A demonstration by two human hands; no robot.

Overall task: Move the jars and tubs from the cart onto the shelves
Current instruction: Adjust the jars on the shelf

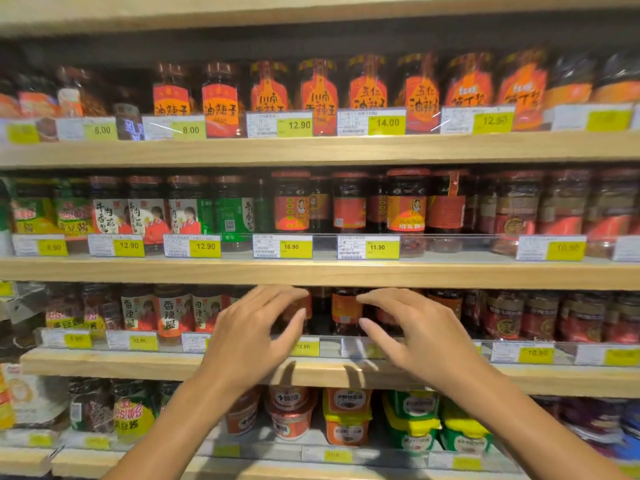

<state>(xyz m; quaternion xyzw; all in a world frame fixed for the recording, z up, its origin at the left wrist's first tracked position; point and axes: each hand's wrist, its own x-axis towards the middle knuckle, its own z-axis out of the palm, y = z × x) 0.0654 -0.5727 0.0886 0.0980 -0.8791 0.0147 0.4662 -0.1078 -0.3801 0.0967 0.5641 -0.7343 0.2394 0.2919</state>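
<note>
Pale wood shelves (318, 271) carry rows of dark, round glass jars with red and orange labels. Both hands reach to the third shelf (104, 363): the left hand (249, 334) and right hand (412, 334) each have fingers spread and loosely curved, holding nothing, either side of an orange-labelled jar (346, 311) standing upright behind the clear plastic price rail (329, 346), probably to straighten the row. No cart is in view.

Matt wooden shelves (346, 271) hold glossy jars (346, 308).
</note>
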